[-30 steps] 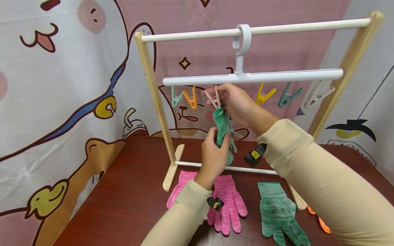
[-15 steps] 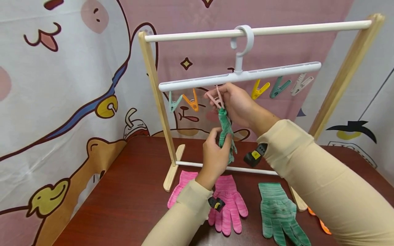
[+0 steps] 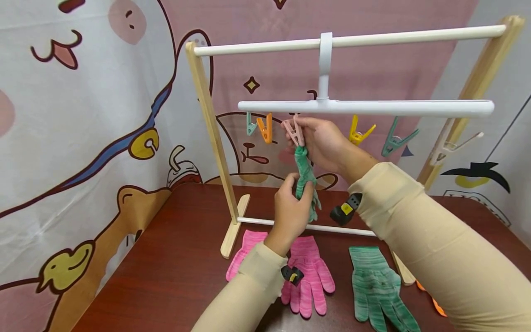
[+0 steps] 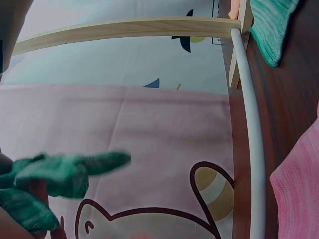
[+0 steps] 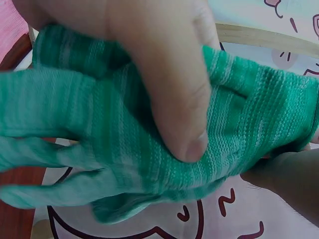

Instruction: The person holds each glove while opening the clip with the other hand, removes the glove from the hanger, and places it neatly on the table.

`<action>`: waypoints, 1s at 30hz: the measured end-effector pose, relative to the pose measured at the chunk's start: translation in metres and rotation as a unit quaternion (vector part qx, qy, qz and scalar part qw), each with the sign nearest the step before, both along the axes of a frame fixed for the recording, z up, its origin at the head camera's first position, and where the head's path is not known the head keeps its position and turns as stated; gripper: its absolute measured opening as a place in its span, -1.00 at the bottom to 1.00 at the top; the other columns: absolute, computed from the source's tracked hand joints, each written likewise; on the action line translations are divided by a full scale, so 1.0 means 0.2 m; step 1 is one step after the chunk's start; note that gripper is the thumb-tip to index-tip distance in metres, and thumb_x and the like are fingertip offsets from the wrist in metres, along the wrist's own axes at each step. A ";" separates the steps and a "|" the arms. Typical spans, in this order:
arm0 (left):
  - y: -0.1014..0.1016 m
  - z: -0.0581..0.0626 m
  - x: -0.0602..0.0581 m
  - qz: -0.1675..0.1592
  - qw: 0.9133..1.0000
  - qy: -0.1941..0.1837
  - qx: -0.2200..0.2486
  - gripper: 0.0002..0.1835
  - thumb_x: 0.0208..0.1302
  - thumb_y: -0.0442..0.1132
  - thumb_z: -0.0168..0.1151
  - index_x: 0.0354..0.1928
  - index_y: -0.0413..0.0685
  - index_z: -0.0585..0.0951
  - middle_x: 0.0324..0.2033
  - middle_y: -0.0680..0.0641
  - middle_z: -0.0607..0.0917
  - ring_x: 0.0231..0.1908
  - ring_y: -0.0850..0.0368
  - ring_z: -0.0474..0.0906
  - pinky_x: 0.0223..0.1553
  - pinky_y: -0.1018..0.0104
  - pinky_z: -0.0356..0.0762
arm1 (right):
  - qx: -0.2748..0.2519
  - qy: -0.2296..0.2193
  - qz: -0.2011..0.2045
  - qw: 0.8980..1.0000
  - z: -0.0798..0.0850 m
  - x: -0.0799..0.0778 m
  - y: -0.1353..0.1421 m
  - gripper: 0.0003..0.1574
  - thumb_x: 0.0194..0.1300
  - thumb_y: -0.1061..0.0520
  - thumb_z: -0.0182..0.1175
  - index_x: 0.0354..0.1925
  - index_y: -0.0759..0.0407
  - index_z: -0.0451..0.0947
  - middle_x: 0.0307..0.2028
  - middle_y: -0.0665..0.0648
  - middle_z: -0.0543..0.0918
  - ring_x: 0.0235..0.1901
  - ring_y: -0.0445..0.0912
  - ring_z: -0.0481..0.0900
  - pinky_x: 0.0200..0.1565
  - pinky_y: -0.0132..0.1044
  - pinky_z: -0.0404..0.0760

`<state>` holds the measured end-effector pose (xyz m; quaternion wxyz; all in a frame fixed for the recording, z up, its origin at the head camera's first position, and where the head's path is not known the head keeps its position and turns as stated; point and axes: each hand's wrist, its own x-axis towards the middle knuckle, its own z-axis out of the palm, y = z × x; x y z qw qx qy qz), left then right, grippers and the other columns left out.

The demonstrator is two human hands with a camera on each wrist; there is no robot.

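Observation:
In the head view a green striped glove [image 3: 304, 168] hangs upright below a pink clothespin [image 3: 295, 133], its cuff bunched at the clothespin's tip. My left hand [image 3: 292, 210] pinches the glove's lower part between thumb and fingers. The left thumb [image 5: 182, 114] lies across the glove in the right wrist view. Higher up, my right hand [image 3: 327, 145] holds the clothespin, fingers reaching behind it; its thumb is hidden. The clothespin is one of several under a white hanger [image 3: 373, 107], whose hook [image 3: 325, 55] is over the rack's top bar.
Mint [image 3: 250, 124], orange [image 3: 265, 129], yellow [image 3: 360, 131], teal [image 3: 398, 137] and white [image 3: 448, 145] clothespins hang from the hanger. Pink gloves [image 3: 309, 272], another green glove [image 3: 379, 286] and a partly hidden orange item [image 3: 437, 306] lie on the table [image 3: 166, 267]. A wooden upright [image 3: 211, 133] stands left.
The hanger has swivelled and levelled: its right end tilted up half a second ago and now sits lower, farther right. Both hands keep their hold, shifted slightly right with the glove.

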<state>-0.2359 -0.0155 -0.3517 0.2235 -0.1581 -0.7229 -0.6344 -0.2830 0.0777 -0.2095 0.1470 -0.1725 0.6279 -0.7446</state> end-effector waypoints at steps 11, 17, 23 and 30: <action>0.00 0.00 0.01 -0.011 1.000 0.013 -0.026 -0.81 0.29 -0.18 0.14 -0.12 -0.05 0.62 -0.33 -0.03 0.72 -0.40 0.26 0.58 -0.32 0.40 0.57 | 0.010 0.021 -0.007 1.000 -0.02 0.00 -0.01 -0.57 0.63 0.00 -0.35 0.10 0.16 0.38 -0.26 -0.06 0.50 -0.22 -0.21 0.44 -0.02 -0.32 0.47; 0.00 0.00 0.01 -0.011 1.000 0.005 -0.023 -0.83 0.30 -0.18 0.13 -0.13 0.00 0.61 -0.36 -0.03 0.70 -0.45 0.26 0.57 -0.35 0.39 0.58 | 0.044 0.075 -0.050 0.995 -0.03 0.01 -0.03 -0.60 0.64 -0.03 -0.30 0.07 0.12 0.41 -0.29 -0.03 0.50 -0.28 -0.21 0.46 -0.12 -0.37 0.49; 0.00 0.00 0.01 -0.002 1.000 -0.003 -0.028 -0.82 0.29 -0.18 0.13 -0.14 -0.03 0.61 -0.36 -0.04 0.71 -0.40 0.26 0.59 -0.32 0.39 0.58 | 0.142 0.209 -0.134 0.958 -0.06 0.04 -0.07 -0.56 0.62 0.02 -0.19 0.20 0.29 0.37 -0.08 0.11 0.55 -0.09 -0.12 0.56 0.04 -0.35 0.55; -0.01 0.00 0.01 -0.009 1.000 -0.004 -0.028 -0.80 0.29 -0.20 0.13 -0.10 -0.06 0.61 -0.35 -0.06 0.72 -0.40 0.27 0.58 -0.32 0.40 0.57 | 0.157 0.273 -0.155 0.937 -0.10 0.04 -0.09 -0.58 0.60 0.07 -0.11 0.17 0.36 0.40 0.05 0.26 0.61 -0.01 -0.12 0.60 0.05 -0.36 0.55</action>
